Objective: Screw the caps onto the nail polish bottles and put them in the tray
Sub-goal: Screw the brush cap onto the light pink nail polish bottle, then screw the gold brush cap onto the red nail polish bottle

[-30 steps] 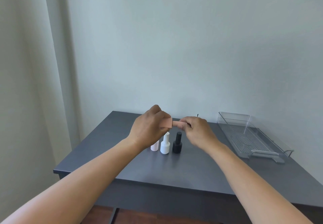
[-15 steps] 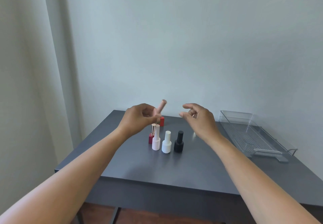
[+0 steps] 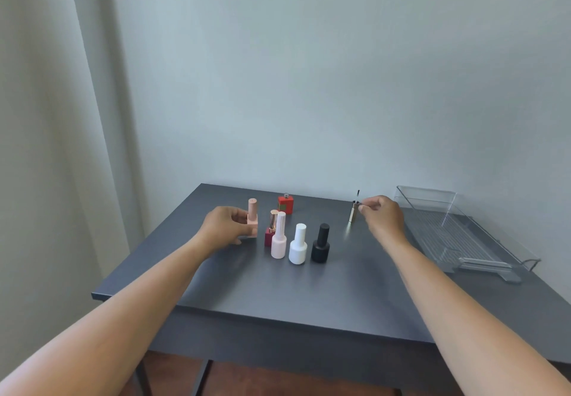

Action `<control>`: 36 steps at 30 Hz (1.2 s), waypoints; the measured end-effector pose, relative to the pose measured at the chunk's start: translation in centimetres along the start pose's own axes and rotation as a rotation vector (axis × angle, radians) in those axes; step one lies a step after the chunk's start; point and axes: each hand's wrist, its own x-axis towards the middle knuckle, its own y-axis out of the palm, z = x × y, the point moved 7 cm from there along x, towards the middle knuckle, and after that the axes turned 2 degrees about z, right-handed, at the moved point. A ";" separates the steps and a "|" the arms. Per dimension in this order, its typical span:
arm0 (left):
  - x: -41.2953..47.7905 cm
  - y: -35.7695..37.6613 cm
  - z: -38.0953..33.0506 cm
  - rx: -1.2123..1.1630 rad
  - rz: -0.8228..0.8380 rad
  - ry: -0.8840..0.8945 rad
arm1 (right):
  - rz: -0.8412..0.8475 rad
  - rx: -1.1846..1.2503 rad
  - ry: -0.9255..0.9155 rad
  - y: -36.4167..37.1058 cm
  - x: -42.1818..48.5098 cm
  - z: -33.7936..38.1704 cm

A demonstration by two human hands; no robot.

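Observation:
My left hand [image 3: 225,225] holds a capped peach nail polish bottle [image 3: 252,218] upright on the grey table [image 3: 340,290], left of the other bottles. My right hand [image 3: 381,214] pinches the top of a gold cap with its brush pointing up [image 3: 354,211], standing on the table. A dark red bottle with a gold cap [image 3: 271,232], a pale pink bottle [image 3: 279,240], a white bottle [image 3: 298,243] and a black bottle [image 3: 321,243] stand in a row, all capped. Behind them stands a red bottle [image 3: 285,204] without its cap. The clear tray [image 3: 463,235] sits at the right.
A pale wall runs behind the table and a light curtain [image 3: 61,117] hangs at the left. The table's front edge is near my forearms. The tray holds nothing that I can see.
My hands have parted. The left has brought the peach bottle down onto the table at the left. The right has moved right to the gold cap.

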 end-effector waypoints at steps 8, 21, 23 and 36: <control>1.0 0.6 0.6 0.093 0.048 0.012 | 0.077 -0.082 0.124 2.8 2.5 -3.2; 1.6 0.3 0.3 0.081 0.187 0.000 | 0.026 -0.094 0.090 4.1 3.5 -3.0; 2.3 -0.6 -0.1 0.111 0.144 0.003 | 0.019 -0.063 0.097 3.7 3.2 -3.0; 8.5 1.3 -2.5 0.120 0.058 0.108 | 0.089 0.050 -0.044 2.2 0.1 0.6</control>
